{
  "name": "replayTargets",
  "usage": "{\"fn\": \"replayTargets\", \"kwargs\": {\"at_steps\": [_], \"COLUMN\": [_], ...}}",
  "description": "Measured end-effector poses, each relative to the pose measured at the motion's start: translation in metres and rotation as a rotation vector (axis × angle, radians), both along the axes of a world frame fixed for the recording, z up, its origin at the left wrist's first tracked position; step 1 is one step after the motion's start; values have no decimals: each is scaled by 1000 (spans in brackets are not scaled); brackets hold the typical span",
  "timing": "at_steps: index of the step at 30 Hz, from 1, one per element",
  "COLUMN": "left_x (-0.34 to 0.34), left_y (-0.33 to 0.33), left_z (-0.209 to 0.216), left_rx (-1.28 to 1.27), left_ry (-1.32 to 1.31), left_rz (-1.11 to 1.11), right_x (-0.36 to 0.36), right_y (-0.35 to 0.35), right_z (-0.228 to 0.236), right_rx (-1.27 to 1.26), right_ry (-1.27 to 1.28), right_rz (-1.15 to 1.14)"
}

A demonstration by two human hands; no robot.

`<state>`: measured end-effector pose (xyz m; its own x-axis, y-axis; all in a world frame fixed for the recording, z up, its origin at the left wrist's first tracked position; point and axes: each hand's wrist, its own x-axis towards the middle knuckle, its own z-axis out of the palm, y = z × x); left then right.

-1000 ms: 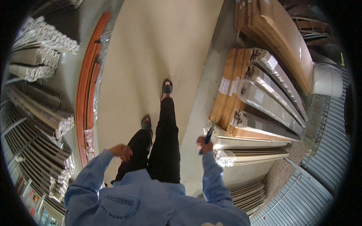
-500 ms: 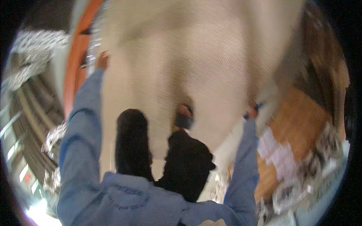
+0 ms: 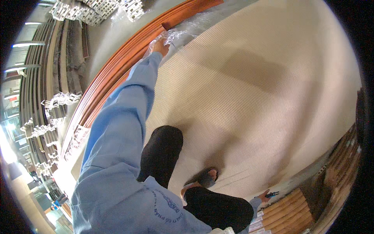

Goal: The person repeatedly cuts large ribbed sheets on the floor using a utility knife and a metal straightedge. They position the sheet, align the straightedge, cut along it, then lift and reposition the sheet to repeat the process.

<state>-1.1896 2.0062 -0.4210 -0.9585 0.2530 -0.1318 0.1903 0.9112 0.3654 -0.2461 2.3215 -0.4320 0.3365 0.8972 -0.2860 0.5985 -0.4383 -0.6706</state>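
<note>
A large sheet of ribbed, corrugated cardboard (image 3: 241,117) lies spread beneath me. My left hand (image 3: 160,47) reaches to its far left edge, closed on crumpled clear plastic film (image 3: 165,37). That film lies against long reddish-brown moulding strips (image 3: 128,52) running along the edge of the sheet. At the lower right my right hand (image 3: 265,196) is low over the near edge of the cardboard, closed on a small dark blue tool (image 3: 273,194) whose kind I cannot make out. My sandalled foot (image 3: 208,177) stands on the sheet.
Beyond the strips, bundles of pale hollow profiles (image 3: 97,11) lie on the grey floor (image 3: 107,39). Long dark profiles (image 3: 50,58) are stacked at the left. Wrapped wood-coloured lengths (image 3: 292,214) lie beside my right hand, with more brown stock (image 3: 339,171) at the right edge.
The view has swung, so the strips now slant across the upper left. My left hand is now on bunched film; my right hand appears lower, beside the wrapped lengths, still with the tool.
</note>
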Motion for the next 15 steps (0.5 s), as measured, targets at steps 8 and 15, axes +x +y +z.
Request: {"fn": "replayTargets", "kwargs": {"at_steps": [8, 15], "left_x": [59, 57], "left_y": [24, 6], "left_z": [-23, -33], "left_rx": [368, 681], "left_ry": [-163, -268], "left_rz": [-29, -43], "right_x": [-366, -687], "right_y": [3, -105], "right_z": [141, 128], "right_rx": [-278, 310], "right_ry": [157, -36], "right_rz": [833, 2011]}}
